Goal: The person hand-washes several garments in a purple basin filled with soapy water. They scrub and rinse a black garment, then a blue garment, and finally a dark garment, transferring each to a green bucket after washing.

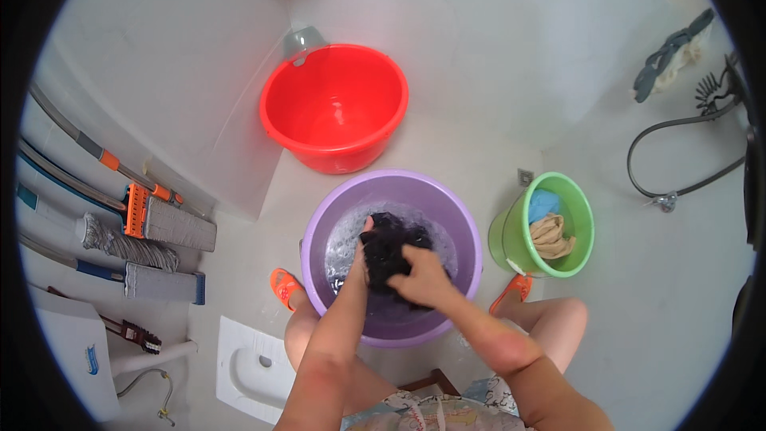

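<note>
Sitting beyond the squat toilet [254, 367]: red basin [334, 108] farther back, green bucket [550, 225] holding cloths off right, mops [144, 227] lying left, hose [678, 156] trailing far right.

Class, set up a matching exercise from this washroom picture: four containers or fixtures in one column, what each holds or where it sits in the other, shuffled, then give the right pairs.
Column one
1. purple tub
2. red tub
3. green bucket
4. mops

Column two
A. blue and tan cloths inside
B. lying at the person's left
C. soapy water and a dark garment, gripped by the left hand and right hand
D. no clothes inside

Pairs: 1-C, 2-D, 3-A, 4-B
</note>
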Available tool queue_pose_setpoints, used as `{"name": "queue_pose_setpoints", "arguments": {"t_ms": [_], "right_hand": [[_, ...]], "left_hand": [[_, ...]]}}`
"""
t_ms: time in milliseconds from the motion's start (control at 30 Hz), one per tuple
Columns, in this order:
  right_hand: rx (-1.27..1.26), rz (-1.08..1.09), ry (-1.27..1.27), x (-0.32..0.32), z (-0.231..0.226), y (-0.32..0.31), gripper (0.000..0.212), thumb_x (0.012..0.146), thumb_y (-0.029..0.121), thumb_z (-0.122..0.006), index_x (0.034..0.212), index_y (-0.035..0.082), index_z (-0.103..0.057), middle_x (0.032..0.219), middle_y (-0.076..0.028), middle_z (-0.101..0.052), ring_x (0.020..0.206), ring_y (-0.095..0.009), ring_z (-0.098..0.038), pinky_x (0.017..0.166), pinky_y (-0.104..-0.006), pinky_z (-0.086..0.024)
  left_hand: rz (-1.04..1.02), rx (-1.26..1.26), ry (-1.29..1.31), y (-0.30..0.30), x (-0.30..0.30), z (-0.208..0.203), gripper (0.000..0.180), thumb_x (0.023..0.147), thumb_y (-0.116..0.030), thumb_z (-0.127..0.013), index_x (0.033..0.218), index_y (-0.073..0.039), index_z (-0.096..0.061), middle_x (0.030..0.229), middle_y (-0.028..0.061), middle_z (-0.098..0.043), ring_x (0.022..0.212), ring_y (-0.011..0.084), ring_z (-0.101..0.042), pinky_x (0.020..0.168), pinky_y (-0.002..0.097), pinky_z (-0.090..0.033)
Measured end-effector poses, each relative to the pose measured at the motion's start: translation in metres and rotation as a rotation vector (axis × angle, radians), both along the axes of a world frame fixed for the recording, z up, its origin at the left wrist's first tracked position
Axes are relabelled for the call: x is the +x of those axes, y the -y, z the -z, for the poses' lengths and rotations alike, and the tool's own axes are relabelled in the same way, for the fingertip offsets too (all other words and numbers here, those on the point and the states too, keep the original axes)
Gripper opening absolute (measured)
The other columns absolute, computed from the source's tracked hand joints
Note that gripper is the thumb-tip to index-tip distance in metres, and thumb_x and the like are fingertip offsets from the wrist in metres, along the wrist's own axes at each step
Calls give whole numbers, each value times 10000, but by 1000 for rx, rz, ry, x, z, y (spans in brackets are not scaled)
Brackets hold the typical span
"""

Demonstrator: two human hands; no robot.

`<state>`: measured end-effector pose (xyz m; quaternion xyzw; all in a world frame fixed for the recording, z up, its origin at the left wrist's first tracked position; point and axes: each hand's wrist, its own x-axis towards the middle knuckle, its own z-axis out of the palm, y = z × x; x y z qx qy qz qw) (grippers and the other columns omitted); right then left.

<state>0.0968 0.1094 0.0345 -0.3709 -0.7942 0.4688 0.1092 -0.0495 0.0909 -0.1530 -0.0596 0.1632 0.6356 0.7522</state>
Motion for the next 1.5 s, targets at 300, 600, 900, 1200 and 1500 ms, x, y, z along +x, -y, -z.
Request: {"name": "queue_pose_setpoints", "arguments": {"t_ms": [300, 600, 900, 1200, 1500], "right_hand": [[642, -11, 7, -68, 36, 75, 355, 663, 385, -744, 767, 88, -579, 633, -171, -539, 559, -337, -564, 479, -442, -444], [735, 191, 489, -2, 126, -78, 301, 863, 195, -512, 1148, 212, -608, 763, -98, -635, 739, -285, -662, 594, -412, -532], [92, -194, 590, 27, 95, -27, 1131, 615, 456, -828, 1501, 293, -145, 1536, -235, -53, 1352, -528, -190, 1039, -590, -333], [183, -316, 890, 6, 230, -32, 876, 756, 461, -683, 1473, 163, -278, 1520, -214, -190, 1354, -448, -259, 1068, -584, -275], [-173, 257, 713, -7, 238, -57, 672, 801, 509, -566, 1277, 36, -547, 1361, -178, -495, 1236, -344, -491, 1026, -429, -394]], "left_hand": [[-139, 151, 74, 28, 5, -17, 514, 927, -493, -448, 1164, -57, -580, 1188, 122, -600, 1071, 270, -585, 938, 422, -473], [-177, -333, -438, 30, 6, -65, 345, 877, -298, -602, 1101, -36, -612, 1129, 91, -630, 1028, 238, -610, 864, 405, -511], [480, -532, -1787, 32, 11, -52, 949, 770, -722, -516, 1461, -102, -319, 1535, 247, -75, 1371, 504, -155, 1117, 480, -247], [471, -522, -1154, 17, 23, 12, 871, 801, -591, -611, 1386, 21, -406, 1393, 223, -445, 1304, 336, -405, 1051, 379, -342], [197, -887, -955, 14, 17, 1, 884, 752, -587, -660, 1369, 2, -429, 1425, 195, -414, 1295, 354, -405, 1023, 489, -343]]}}
